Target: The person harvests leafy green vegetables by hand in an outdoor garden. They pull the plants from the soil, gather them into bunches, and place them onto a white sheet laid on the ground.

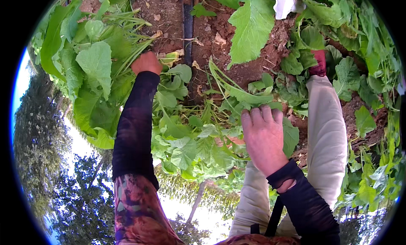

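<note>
My left hand [146, 63] is closed around the stems of a bunch of large leafy greens [95, 63], whose broad leaves spread out to its left. Lower and to the right, my right hand [263, 135] has its fingers bent and close together over a green leaf [247, 95]; the fingertips and thumb are partly hidden. A long leaf stalk runs from there toward the upper left. More leafy plants [186, 150] fill the space between my forearms.
A black hose [188, 29] runs along the reddish soil [211, 42]. My pale-trousered leg [325, 131] ends in a dark red shoe or sock [318, 63] among plants on the right. Something white [286, 4] lies at the top. Withered yellow leaves [170, 58] lie beside my left hand.
</note>
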{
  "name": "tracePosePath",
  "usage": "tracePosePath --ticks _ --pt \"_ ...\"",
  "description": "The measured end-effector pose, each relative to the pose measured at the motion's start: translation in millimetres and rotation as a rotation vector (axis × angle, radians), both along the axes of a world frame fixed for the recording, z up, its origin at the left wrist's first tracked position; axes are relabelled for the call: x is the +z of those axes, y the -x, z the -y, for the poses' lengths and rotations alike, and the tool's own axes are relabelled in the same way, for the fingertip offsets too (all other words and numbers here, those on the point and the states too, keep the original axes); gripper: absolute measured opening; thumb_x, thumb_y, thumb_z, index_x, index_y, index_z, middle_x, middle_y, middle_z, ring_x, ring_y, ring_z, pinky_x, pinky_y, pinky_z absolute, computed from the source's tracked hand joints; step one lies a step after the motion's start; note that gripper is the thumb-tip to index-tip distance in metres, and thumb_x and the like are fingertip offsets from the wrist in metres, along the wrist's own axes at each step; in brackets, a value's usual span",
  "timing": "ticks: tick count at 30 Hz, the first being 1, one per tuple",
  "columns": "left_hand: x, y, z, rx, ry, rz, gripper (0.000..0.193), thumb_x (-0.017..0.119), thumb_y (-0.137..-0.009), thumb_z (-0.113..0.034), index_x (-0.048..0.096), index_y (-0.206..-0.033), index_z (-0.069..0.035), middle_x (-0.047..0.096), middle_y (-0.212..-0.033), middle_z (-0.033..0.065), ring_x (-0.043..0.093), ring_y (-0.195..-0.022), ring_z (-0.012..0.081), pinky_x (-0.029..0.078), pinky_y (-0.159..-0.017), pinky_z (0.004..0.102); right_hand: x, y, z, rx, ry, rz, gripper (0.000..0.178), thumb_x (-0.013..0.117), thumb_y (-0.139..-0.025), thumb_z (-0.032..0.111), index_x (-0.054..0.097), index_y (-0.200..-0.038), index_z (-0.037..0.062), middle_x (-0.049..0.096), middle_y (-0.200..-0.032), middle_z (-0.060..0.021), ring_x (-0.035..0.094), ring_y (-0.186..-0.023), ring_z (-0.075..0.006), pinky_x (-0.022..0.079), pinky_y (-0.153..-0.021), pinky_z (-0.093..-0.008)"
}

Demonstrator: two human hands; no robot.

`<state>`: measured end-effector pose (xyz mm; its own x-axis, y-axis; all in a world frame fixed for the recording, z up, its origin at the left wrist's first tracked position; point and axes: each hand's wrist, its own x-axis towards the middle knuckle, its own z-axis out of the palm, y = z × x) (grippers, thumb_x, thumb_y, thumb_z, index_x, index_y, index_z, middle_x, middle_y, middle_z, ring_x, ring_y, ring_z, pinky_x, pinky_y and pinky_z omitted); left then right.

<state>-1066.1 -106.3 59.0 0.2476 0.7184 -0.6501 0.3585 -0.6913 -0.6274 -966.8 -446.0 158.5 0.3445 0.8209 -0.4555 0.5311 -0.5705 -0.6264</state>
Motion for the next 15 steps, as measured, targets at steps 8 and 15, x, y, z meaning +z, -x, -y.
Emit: tracePosePath --ticks 8,15 --pt "47 -12 17 -0.129 0.088 0.050 0.014 0.060 -0.071 -0.012 0.069 -0.080 -0.006 0.068 -0.086 0.0173 0.067 -0.079 0.0311 0.053 -0.070 0.0420 3 -10 -5 -0.012 -0.008 -0.033 0.021 0.055 -0.073 0.012 0.059 -0.092 0.0020 0.056 -0.087 -0.0093 0.051 -0.090 -0.0246 0.037 -0.082 -0.0403" --pt "92 -32 44 -0.407 0.274 0.321 0.014 0.059 -0.064 -0.005 0.062 -0.077 0.000 0.060 -0.102 0.0186 0.056 -0.097 0.0304 0.047 -0.077 0.0398 7 -22 -14 0.033 -0.003 -0.085 0.021 0.055 -0.073 0.011 0.058 -0.092 0.0020 0.056 -0.087 -0.0094 0.051 -0.088 -0.0244 0.038 -0.080 -0.0384"
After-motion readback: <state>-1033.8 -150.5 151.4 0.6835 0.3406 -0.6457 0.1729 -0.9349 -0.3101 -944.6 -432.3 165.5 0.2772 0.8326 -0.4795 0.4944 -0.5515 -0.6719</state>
